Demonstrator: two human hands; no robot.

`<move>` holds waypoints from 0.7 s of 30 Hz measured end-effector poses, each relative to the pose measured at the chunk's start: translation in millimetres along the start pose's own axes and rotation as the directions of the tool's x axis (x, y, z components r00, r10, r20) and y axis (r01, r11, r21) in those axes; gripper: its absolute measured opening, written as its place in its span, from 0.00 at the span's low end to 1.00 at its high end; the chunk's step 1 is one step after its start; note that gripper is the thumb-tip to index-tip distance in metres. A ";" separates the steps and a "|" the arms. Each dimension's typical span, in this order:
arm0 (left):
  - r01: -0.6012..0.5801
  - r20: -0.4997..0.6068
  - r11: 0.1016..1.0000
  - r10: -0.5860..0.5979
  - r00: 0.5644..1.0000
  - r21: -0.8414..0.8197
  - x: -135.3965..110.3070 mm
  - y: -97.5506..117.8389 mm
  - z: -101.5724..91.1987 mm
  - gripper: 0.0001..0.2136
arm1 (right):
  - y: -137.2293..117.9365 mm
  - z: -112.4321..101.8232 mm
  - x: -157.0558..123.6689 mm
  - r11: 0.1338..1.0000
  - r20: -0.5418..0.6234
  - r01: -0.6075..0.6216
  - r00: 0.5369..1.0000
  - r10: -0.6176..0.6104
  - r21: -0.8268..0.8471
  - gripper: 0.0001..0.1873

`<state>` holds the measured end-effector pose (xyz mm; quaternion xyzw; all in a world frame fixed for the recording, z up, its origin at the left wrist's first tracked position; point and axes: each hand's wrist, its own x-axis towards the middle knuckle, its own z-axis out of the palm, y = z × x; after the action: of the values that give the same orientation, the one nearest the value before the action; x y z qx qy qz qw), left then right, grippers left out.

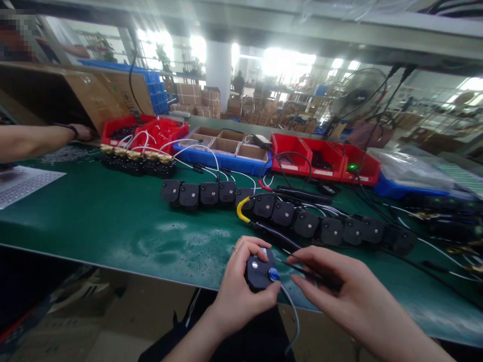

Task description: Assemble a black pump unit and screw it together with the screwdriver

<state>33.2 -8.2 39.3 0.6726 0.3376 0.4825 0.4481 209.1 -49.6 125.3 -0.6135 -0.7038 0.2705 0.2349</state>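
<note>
My left hand [241, 289] grips a small black square box [256, 275] just over the table's front edge. The box has a silver screw, a round blue spot [274, 274] at one corner and a pale cable [296, 314] hanging from it. To its right, my right hand [350, 289] pinches a thin, dark, pointed tool [302, 267] that looks like tweezers. Its tip points at the box; whether they touch I cannot tell. Behind my hands lies a black pen-shaped tool [273, 234] with a yellow cable sleeve [242, 210].
A row of similar black boxes [307, 223] crosses the green table [124, 226]. Farther back stand red bins [289, 156] and a blue divided tray [226, 162]. Another black tool [302, 194] has a red sleeve. At left, a co-worker's arm [37, 141] reaches beside a cardboard box [86, 98].
</note>
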 end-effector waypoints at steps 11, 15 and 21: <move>-0.129 0.012 0.984 0.128 0.992 0.122 -7.0 -1.8 10.1 0.20 | -3.2 7.7 1.8 0.995 0.033 0.080 0.996 -0.078 -0.060 0.06; -0.135 0.030 0.979 0.132 0.991 0.156 -7.8 0.1 10.0 0.18 | -1.4 5.8 1.3 0.993 0.057 0.107 0.993 -0.104 -0.054 0.07; -0.147 0.034 0.978 0.143 0.989 0.151 -7.3 1.3 11.9 0.19 | -1.5 4.1 2.0 0.984 0.076 0.128 0.990 -0.119 -0.125 0.08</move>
<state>42.3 -18.5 36.3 0.7333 0.3185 0.4788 0.3628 204.9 -48.2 123.3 -0.5730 -0.7642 0.2297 0.1870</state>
